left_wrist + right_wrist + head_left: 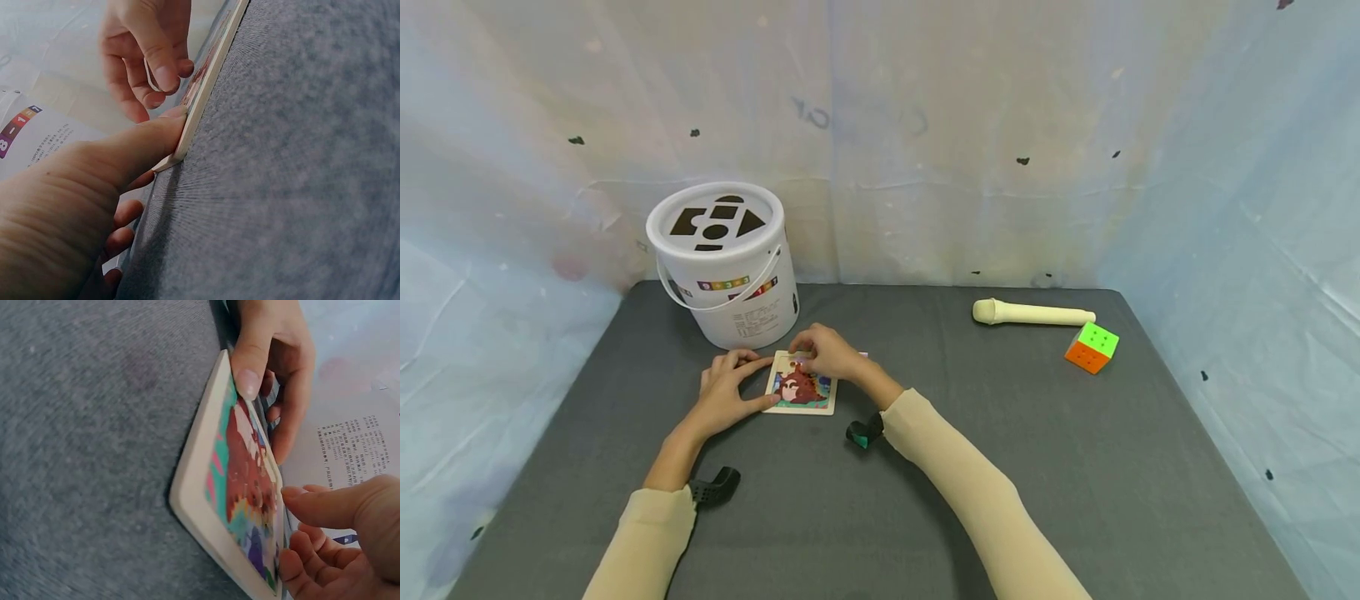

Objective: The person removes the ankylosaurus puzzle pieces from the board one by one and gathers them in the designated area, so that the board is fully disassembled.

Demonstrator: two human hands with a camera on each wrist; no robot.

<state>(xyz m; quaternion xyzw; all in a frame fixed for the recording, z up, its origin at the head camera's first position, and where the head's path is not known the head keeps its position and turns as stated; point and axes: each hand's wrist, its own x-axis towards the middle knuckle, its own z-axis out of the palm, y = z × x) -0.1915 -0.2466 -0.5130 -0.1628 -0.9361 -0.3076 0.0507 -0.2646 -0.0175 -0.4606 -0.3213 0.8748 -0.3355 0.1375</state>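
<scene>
Two hands are working at a puzzle board (801, 392), which is lying flat on the grey worktop (910, 525), between seven and eight o'clock from the middle of the head view. The left hand (722, 396) is resting with thumb and forefinger apart along the board's nine o'clock edge, the thumb pressing near its seven o'clock corner. The right hand (827, 352) is hovering over the one o'clock part, its thumb and fingers drawn together; in the left wrist view they are pinching a thin pale piece (150, 76), which is showing only its edge.

One relation seems to be governing the work: the board is lying at three o'clock from the left hand and at about seven from the right. The left hand is touching it, while the piece is hanging just above, nearer the right hand's side. The board is looking almost square, so I cannot tell its long axis, nor which way the piece is turned.

A white bucket (726, 325) is standing close by at eleven o'clock from the board. Well apart, toward three o'clock, a cream microphone (1037, 313) is lying sideways, with a green-and-orange cube (1090, 350) sitting at its four o'clock.
</scene>
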